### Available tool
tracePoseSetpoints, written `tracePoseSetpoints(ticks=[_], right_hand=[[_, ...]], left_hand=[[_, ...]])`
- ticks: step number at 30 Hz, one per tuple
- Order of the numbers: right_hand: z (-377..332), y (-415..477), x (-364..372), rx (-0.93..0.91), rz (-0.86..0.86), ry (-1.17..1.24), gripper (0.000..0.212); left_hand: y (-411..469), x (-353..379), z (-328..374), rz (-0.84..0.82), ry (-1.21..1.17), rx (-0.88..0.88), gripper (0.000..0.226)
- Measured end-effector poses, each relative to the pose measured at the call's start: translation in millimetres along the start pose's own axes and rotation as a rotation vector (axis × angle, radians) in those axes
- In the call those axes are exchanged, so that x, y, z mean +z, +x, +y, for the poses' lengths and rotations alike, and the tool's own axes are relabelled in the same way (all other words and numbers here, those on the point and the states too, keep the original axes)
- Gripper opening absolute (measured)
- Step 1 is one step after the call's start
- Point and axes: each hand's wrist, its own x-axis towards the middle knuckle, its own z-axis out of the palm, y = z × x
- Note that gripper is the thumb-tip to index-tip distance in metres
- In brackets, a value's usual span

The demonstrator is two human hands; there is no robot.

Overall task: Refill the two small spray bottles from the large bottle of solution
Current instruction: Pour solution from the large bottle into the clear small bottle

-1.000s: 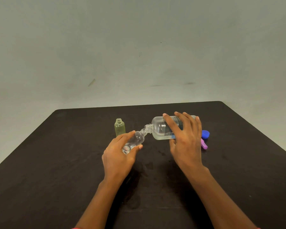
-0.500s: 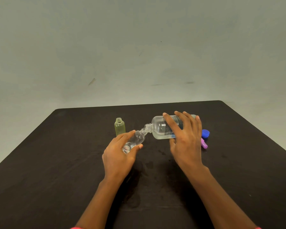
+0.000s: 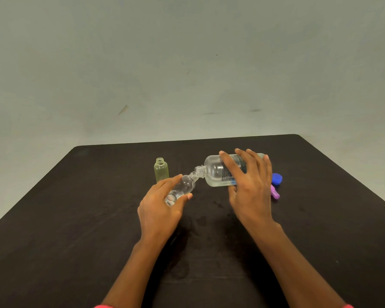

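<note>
My right hand (image 3: 250, 192) grips the large clear bottle (image 3: 216, 173), tipped on its side with its open neck pointing left. My left hand (image 3: 160, 207) holds a small clear spray bottle (image 3: 183, 187) tilted up to the right, so its open mouth meets the large bottle's neck. A little clear liquid sits in the small bottle's lower end. A second small bottle (image 3: 161, 170), yellowish and uncapped, stands upright on the black table (image 3: 76, 218) just behind my left hand.
A blue cap (image 3: 277, 178) and a purple spray top (image 3: 275, 193) lie on the table right of my right hand, partly hidden by it. Wet spots mark the table between my hands. The table's far edge runs close behind the bottles.
Both hands and both bottles stay almost still, mouth to mouth. No clear shift shows.
</note>
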Motion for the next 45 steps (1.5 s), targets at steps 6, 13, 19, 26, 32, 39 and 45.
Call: tracePoseSetpoints(ticks=[6,13,19,26,32,39,45], right_hand=[[-0.6,0.0,-1.0,0.001,-0.002,0.0,0.084],[-1.1,0.4,-0.9,0.004,-0.002,-0.005,0.084],[-0.8,0.3,-1.2,-0.001,0.002,-0.004,0.086],[-0.7,0.2,-1.1,0.001,-0.001,-0.005,0.085],[-0.4,0.8,-0.4,0.001,-0.007,-0.004,0.085],[-0.7,0.3,-1.3,0.0,0.0,-0.011,0.085],[-0.4,0.6,-0.2,0.0,0.005,-0.017,0.084]], left_hand=[[-0.3,-1.0,0.2,0.003,0.002,0.002,0.046],[0.2,-0.3,-0.4,0.009,0.005,0.001,0.046],[0.6,0.1,-0.3,0.005,0.014,0.006,0.046],[0.4,-0.1,0.6,0.007,0.021,0.008,0.047],[0.2,0.0,-0.4,0.001,0.023,0.006,0.047],[0.5,0.0,-0.7,0.001,0.021,0.006,0.047],[0.9,-0.2,0.4,-0.003,0.025,0.012,0.047]])
